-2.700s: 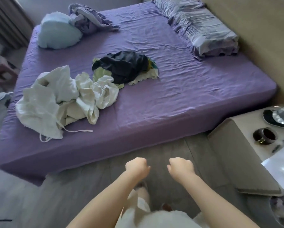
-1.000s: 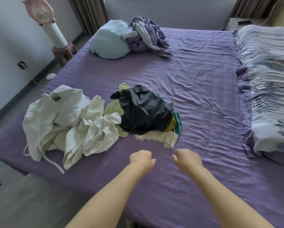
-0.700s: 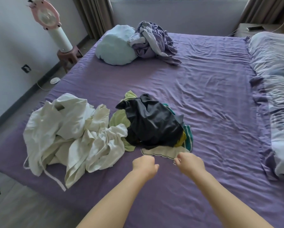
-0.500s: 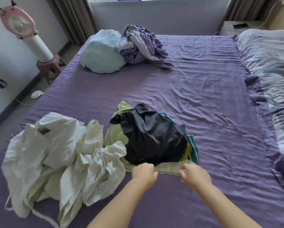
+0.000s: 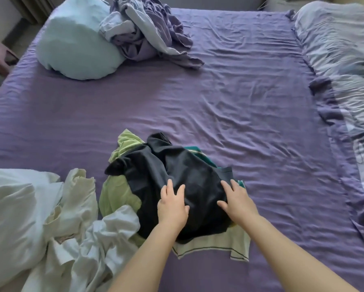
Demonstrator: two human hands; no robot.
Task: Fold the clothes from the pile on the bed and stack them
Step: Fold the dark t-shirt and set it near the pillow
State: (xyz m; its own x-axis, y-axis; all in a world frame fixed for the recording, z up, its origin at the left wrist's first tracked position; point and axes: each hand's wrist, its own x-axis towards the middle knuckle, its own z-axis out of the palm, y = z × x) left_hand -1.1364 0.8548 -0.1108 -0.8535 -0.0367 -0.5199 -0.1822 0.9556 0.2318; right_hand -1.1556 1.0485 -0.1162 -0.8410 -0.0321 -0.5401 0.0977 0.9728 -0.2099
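Clothes pile, near edge of the purple-sheeted bed [image 5: 250, 106]: we start at its top item, a crumpled dark navy smooth-fabric garment [image 5: 176, 175], which lies directly under both our hands and runs from near right to far left, one dark corner poking out on the left. Our left hand [image 5: 172, 204] rests flat on its near-middle, fingers straight and spread, nothing pinched; our right hand [image 5: 235, 202] lies likewise, fingers extended toward its right edge, nothing gripped. Both hands are about equally near, so we judge either can take an edge, the right being closer to the exposed right hem. Under it, nearest us, a cream ribbed cloth with a thin dark stripe [image 5: 214, 245] sticks out; to the left, a pale green soft garment [image 5: 115, 197]; at the far right, a sliver of teal fabric [image 5: 198, 151]. Left of the pile, touching it, a heap of rumpled white cotton clothes [image 5: 29, 218]. Well beyond, at the far left, a pale blue pillow [image 5: 71, 43] with a tangled lilac-grey bundle of cloth [image 5: 147, 30] against it. Along the right, a grey-patterned folded quilt [image 5: 341, 49]. Nothing folded or stacked yet.
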